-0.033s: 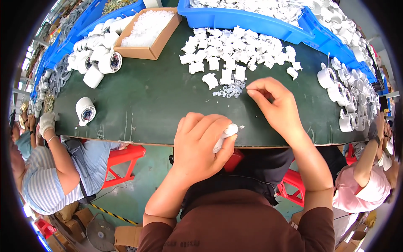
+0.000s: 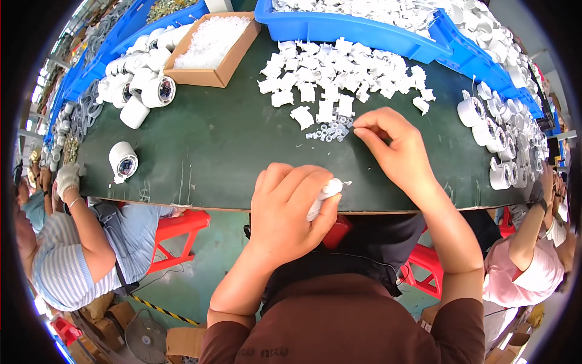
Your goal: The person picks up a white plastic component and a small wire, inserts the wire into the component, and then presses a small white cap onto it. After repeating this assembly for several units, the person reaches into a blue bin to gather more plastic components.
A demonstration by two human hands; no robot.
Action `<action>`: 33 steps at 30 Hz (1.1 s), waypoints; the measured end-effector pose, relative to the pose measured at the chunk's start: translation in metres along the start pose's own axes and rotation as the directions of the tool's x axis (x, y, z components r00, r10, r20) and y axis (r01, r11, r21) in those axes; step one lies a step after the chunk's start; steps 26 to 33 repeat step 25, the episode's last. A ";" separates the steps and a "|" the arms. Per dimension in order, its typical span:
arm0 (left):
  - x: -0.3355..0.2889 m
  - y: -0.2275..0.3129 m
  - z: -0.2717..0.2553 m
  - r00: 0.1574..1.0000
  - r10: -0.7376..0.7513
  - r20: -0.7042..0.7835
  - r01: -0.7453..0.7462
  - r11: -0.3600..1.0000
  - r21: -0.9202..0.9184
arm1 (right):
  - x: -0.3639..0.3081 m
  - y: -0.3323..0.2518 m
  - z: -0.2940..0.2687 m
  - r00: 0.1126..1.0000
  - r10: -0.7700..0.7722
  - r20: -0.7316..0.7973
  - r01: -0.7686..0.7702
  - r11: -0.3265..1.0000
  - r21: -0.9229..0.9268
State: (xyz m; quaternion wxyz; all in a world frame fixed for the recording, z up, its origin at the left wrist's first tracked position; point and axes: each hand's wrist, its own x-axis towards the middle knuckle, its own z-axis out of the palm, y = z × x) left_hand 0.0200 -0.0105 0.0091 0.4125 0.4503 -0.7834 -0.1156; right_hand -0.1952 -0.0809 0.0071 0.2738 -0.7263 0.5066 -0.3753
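My left hand [image 2: 285, 209] is wrapped round a small white plastic part [image 2: 331, 187] at the table's near edge. The part's rounded end shows between thumb and forefinger, with a thin pale strand sticking out; the rest is hidden in my palm. Farther off and to the right, my right hand [image 2: 397, 142] has thumb and forefinger brought together at the edge of a small heap of translucent grey rings [image 2: 330, 131]. Whatever is between those fingertips is too small to make out. Just beyond the rings spreads a pile of white plastic brackets [image 2: 339, 73].
Blue bins [image 2: 351, 30] line the far side. A cardboard box [image 2: 200, 76] of clear pieces stands at far left beside white cylindrical housings [image 2: 142, 82]. One housing [image 2: 123, 161] lies alone at left. More housings [image 2: 485, 130] sit at right. Co-workers sit on both sides.
My right hand has shifted very slightly left and away from me, closer to the rings. The left hand keeps its hold on the white plastic part.
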 end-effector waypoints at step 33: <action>0.001 0.004 0.008 0.998 -0.041 0.052 0.042 0.999 -0.028 | -0.044 -0.031 -0.005 0.868 0.201 0.454 -0.477 0.592 0.650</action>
